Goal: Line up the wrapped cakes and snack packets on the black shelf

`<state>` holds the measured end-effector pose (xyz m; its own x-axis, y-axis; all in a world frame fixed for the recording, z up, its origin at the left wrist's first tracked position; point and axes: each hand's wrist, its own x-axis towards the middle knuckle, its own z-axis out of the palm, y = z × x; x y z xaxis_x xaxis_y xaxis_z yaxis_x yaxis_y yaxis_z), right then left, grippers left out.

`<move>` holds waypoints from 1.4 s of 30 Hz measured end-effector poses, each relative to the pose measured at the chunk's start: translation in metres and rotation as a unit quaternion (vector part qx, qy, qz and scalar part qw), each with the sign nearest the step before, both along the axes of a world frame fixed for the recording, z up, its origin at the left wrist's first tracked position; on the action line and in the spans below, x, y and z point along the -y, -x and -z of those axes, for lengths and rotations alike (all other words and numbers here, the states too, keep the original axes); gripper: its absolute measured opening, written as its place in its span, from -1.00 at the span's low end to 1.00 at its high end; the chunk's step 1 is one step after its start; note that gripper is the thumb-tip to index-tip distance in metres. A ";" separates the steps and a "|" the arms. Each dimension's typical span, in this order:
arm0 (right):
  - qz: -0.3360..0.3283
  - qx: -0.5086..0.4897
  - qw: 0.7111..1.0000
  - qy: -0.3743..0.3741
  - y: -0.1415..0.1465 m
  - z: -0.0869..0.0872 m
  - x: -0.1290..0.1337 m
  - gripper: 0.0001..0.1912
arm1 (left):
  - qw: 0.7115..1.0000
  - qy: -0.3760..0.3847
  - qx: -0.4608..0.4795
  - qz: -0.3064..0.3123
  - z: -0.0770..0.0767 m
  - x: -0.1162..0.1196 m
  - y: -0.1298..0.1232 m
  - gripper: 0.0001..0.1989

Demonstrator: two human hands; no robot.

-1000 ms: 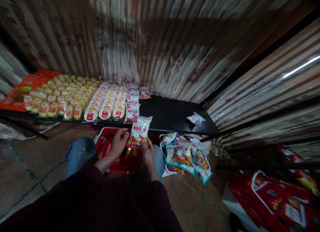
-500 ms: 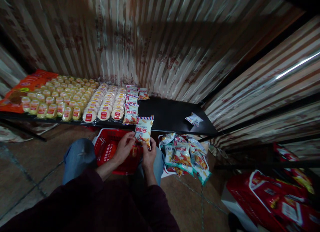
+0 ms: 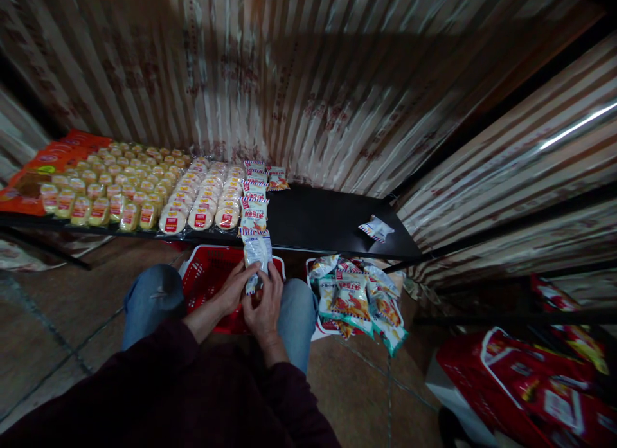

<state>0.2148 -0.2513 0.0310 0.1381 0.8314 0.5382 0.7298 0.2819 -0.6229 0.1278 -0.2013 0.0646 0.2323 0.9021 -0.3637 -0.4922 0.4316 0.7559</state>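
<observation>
Both my hands grip one snack bag (image 3: pixel 258 251) over the shelf's front edge, its printed text side up. My left hand (image 3: pixel 236 286) pinches its lower left side, and my right hand (image 3: pixel 265 303) wraps its lower right side. The bag's top touches the front of a column of similar snack bags (image 3: pixel 254 210) on the black shelf (image 3: pixel 313 220). Left of that column stand rows of round white packaged cakes (image 3: pixel 202 215) and small yellow packaged cakes (image 3: pixel 99 210).
A red basket (image 3: pixel 193 277) sits below the shelf between my knees. Right of it, another basket holds snack bags (image 3: pixel 351 294). One bag (image 3: pixel 376 229) lies at the shelf's right. Red packages (image 3: pixel 530 377) fill the lower right; an orange bag (image 3: pixel 33 171) is far left.
The held bag has moved left and turned over, from its colourful side to its text side, and now meets the column. My right hand has moved left, closer to my left hand.
</observation>
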 end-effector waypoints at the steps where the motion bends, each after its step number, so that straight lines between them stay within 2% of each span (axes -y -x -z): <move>1: -0.009 0.004 1.000 0.002 0.001 0.000 0.001 -0.46 | 1.000 0.013 -0.001 -0.003 0.002 -0.001 0.001 -0.44; 7: -0.060 -0.002 0.998 -0.010 -0.002 -0.007 0.005 -0.48 | 0.997 0.067 0.020 -0.010 0.015 -0.009 0.008 -0.53; 14: -0.004 -0.014 1.000 -0.022 -0.011 -0.014 -0.002 -0.61 | 0.992 0.102 0.070 0.012 0.009 -0.010 0.009 -0.69; 19: 0.000 -0.001 1.000 -0.002 -0.012 -0.014 -0.003 -0.60 | 0.990 0.115 0.075 0.011 0.006 -0.010 0.009 -0.74; 24: -0.004 -0.003 1.000 -0.004 -0.012 -0.013 -0.003 -0.62 | 0.991 0.121 0.065 0.011 0.009 -0.011 0.010 -0.73; 28: -0.007 -0.007 1.000 0.000 -0.012 -0.012 -0.004 -0.61 | 0.994 0.098 0.041 0.015 0.013 -0.011 0.011 -0.65; 33: -0.008 -0.023 1.000 0.012 -0.012 -0.008 -0.005 -0.54 | 0.999 0.027 0.012 0.021 0.011 -0.007 0.009 -0.54; 37: -0.009 -0.078 0.995 0.057 -0.014 -0.004 -0.005 -0.44 | 1.000 -0.013 0.007 0.021 0.005 -0.003 0.005 -0.52; 42: -0.002 -0.158 0.981 0.111 -0.015 -0.003 -0.006 -0.34 | 1.000 -0.015 0.011 0.024 0.002 -0.001 0.001 -0.44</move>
<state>0.2300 -0.2454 0.0342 0.2658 0.9242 0.2743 0.4894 0.1158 -0.8644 0.1266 -0.2006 0.0625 0.2827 0.9005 -0.3305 -0.4881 0.4317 0.7586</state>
